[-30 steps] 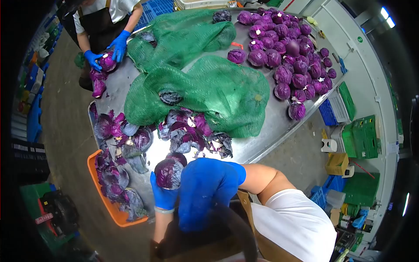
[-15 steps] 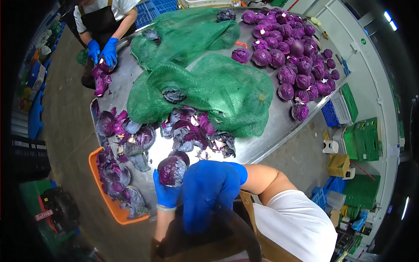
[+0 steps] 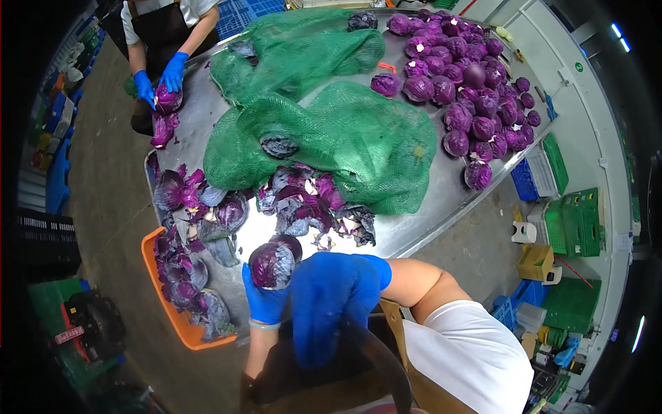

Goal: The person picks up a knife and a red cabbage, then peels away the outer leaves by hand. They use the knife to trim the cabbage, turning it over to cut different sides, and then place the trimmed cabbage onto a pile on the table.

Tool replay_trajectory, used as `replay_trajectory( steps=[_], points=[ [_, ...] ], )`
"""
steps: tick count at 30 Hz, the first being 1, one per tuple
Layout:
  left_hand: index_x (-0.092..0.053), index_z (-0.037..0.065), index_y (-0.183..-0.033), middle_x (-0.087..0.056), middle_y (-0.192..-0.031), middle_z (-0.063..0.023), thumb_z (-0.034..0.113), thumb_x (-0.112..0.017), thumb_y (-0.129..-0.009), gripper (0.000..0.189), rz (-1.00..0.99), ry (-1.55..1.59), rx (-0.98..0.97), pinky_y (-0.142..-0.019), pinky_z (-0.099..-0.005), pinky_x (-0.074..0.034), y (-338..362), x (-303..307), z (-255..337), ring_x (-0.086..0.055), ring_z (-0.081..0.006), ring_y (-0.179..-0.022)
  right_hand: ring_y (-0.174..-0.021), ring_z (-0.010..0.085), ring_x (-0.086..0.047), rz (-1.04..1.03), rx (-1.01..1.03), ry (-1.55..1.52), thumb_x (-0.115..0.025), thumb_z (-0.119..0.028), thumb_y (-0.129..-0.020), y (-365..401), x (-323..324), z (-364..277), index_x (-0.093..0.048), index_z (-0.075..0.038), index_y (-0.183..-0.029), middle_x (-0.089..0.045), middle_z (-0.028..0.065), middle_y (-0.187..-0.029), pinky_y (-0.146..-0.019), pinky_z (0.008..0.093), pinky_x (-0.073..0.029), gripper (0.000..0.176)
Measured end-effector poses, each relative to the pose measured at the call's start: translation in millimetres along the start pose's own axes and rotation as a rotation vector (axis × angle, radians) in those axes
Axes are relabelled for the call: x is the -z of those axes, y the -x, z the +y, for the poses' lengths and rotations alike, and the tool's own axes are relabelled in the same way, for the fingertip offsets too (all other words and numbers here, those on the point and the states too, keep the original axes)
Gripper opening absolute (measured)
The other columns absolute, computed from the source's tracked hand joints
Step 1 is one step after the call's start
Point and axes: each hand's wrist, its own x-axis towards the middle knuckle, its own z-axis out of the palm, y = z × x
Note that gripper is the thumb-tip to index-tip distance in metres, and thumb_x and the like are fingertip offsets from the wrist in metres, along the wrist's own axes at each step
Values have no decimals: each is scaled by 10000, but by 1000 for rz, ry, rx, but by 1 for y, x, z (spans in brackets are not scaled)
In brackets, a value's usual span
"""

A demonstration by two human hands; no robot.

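While the left hand (image 3: 265, 302) is gripping a purple cabbage (image 3: 272, 266) from its near left side, glove wrapping round it, the right hand (image 3: 324, 297) is showing just beside it as a blurred blue glove. Its fingertips are hiding from view, so cannot tell whether they are closing on anything or touching the cabbage. The two hands are working close together, with the cabbage sitting in front of the body at the near edge of the metal counter (image 3: 452, 186). Loose outer leaves (image 3: 303, 200) are lying in a pile just beyond it, and more leaves are spreading to the left, some filling an orange crate (image 3: 183, 330) by the counter's edge. A green net bag (image 3: 372, 145) is lying across the middle, with a dark cabbage (image 3: 278, 145) showing at it; a second net bag (image 3: 303, 52) is lying behind. Many cleaned-looking cabbages (image 3: 476, 103) are crowding the far right of the counter. At the far left corner a co-worker's blue-gloved hands (image 3: 172, 72) are holding another cabbage (image 3: 167, 100), purple leaves (image 3: 164, 130) lying just beside it
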Motion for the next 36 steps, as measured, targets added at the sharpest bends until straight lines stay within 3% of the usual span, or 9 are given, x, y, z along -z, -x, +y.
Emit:
replay_trajectory(
  steps=[7, 10, 15, 17, 18, 21, 25, 29, 36],
  points=[
    [-439, 69, -1426, -481, -1435, -170, 538, -495, -954, 667, 31, 58, -45, -1089, -517, -405, 0, 8, -2, -479, -338, -1312, -804, 353, -702, -18, 0, 54, -533, -388, -1001, 0, 1, 1, -705, 59, -988, -695, 229, -1013, -694, 401, -566, 479],
    [-430, 88, -1436, -454, -1458, -165, 555, -506, -946, 681, 21, 150, 100, -1093, -529, -389, 2, 9, 10, -460, -352, -1325, -776, 359, -701, 72, -58, -52, -552, -342, -994, 17, 6, 1, -702, 66, -964, -692, 239, -1010, -693, 381, -564, 435],
    [-425, 49, -1425, -481, -1427, -177, 339, -566, -932, 589, -47, -4, -229, -1102, -534, -379, -8, -19, 17, -483, -350, -1298, -690, 120, -634, 844, -588, 621, -715, -210, -871, 57, 24, 20, -688, 19, -1026, -709, 121, -987, -603, 254, -499, 277],
    [-412, 20, -1427, -484, -1423, -183, 272, -587, -928, 585, -7, -1, -332, -1099, -542, -385, -10, -25, 20, -480, -351, -1303, -630, 29, -518, 843, -764, 1057, -832, -99, -736, 73, 29, 43, -700, -50, -1046, -695, 10, -940, -550, 231, -433, 341],
    [-413, 23, -1425, -490, -1420, -175, 243, -581, -939, 559, 18, -27, -374, -1098, -542, -391, -10, -27, 20, -494, -338, -1294, -850, 194, -699, 794, -855, 1095, -845, -250, -742, 70, 21, 47, -669, -57, -1110, -693, 104, -936, -756, 311, -544, 452],
    [-408, 26, -1426, -495, -1409, -176, 226, -571, -951, 541, 59, -83, -420, -1087, -529, -414, -8, -38, 15, -515, -324, -1273, -801, 298, -696, 691, -913, 1294, -781, -243, -765, 75, 13, 73, -566, -91, -1212, -683, 123, -938, -702, 377, -549, 519],
    [-404, 29, -1424, -507, -1387, -177, 220, -572, -951, 537, 53, -86, -385, -1066, -505, -446, -10, -34, 10, -527, -315, -1260, -751, 278, -688, 813, -980, 1182, -716, -169, -775, 89, 23, 88, -554, -72, -1077, -680, 121, -881, -675, 377, -533, 356],
    [-404, 27, -1417, -506, -1380, -173, 197, -575, -938, 537, 79, -54, -401, -1059, -489, -463, -7, -31, 7, -526, -313, -1261, -668, 139, -621, 841, -866, 913, -720, -98, -750, 101, 33, 88, -557, -45, -1058, -647, 71, -747, -654, 313, -504, 352],
    [-379, 34, -1432, -490, -1392, -159, 148, -605, -892, 596, 64, -133, -503, -1080, -460, -446, -6, -21, 1, -517, -299, -1268, -641, 138, -601, 876, -919, 1137, -717, -100, -761, 104, 23, 97, -571, -45, -1021, -630, 53, -735, -617, 325, -486, 304]
  ],
)
